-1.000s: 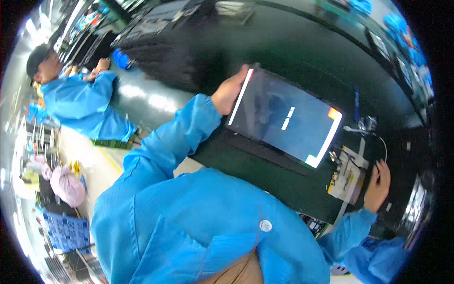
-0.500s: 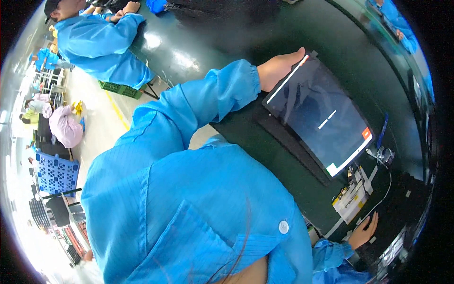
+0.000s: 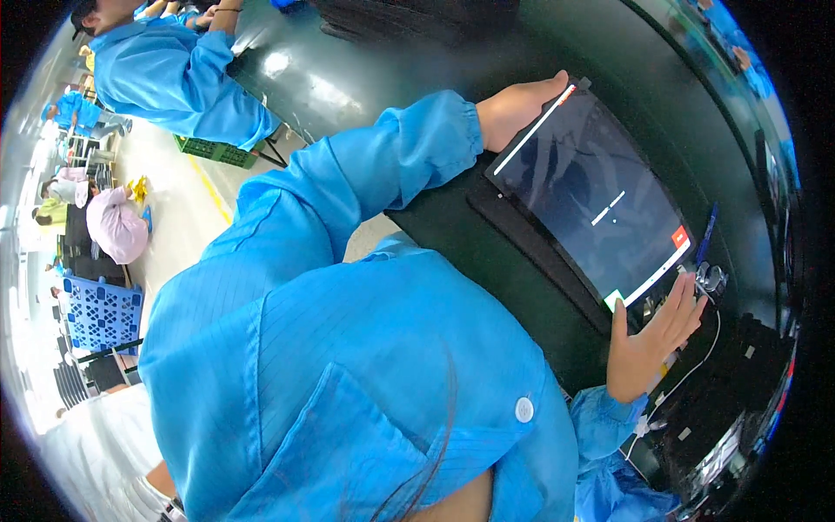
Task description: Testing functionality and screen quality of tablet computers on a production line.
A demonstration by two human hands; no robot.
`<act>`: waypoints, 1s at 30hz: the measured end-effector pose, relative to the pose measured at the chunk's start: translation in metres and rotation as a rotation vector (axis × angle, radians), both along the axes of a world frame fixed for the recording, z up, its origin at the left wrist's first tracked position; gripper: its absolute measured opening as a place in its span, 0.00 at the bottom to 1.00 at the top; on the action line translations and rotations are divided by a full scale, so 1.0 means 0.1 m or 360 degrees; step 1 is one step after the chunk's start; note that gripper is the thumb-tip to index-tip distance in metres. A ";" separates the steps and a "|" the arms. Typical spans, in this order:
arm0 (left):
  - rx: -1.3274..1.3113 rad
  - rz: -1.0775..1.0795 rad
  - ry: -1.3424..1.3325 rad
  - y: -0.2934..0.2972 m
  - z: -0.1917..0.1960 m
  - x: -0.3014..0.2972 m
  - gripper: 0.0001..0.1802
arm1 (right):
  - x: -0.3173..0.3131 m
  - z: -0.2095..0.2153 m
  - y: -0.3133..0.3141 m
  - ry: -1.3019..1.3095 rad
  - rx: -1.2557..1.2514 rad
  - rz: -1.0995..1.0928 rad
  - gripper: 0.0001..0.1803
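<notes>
A flat rectangular display panel (image 3: 600,196), lit dark with white strips and small red and green patches, lies at a slant to my right. Its lower long edge overlaps a black pad (image 3: 531,239). At its upper left end, my left hand (image 3: 513,117) grips the edge, the thumb on the outside and the other fingers mostly hidden. My right hand (image 3: 645,348) is open beside the opposite end, fingers spread, the thumb close to the green corner. Whether it touches the panel I cannot tell. Behind its fingers sits a partly covered connector with taped parts.
A white cable (image 3: 715,339) curves past my right hand. A blue pen (image 3: 709,230) and a clear plastic-looking item (image 3: 715,278) lie beyond the panel. Another person in a blue smock (image 3: 165,78) sits at the far left of the dark table (image 3: 391,78). A blue perforated basket (image 3: 103,313) stands at left.
My right hand has moved up from the table beside the cable to the near right end of the panel, fingers spreading. My left hand keeps its hold on the panel.
</notes>
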State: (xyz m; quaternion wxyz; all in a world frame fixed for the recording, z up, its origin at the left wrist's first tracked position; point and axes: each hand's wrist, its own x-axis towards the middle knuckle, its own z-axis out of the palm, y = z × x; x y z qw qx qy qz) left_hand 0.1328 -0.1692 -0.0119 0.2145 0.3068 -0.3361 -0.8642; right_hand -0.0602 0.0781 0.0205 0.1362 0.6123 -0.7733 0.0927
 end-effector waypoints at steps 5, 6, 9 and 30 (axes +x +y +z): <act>0.0027 -0.0059 0.0079 0.01 0.01 -0.04 0.26 | -0.30 0.15 0.10 -0.0740 -0.0162 -0.0008 0.30; 0.0006 -0.0070 0.0053 0.03 0.04 -0.04 0.26 | -0.44 0.12 0.12 -0.1296 -0.0105 -0.0120 0.25; -0.0035 -0.0078 0.0054 -0.03 -0.06 -0.03 0.28 | -0.82 -0.06 0.06 -0.1362 0.0038 0.0022 0.16; -0.0393 0.0052 -0.0198 0.05 -0.01 -0.02 0.28 | -0.76 -0.25 -0.03 -0.1158 -0.0390 -0.0178 0.24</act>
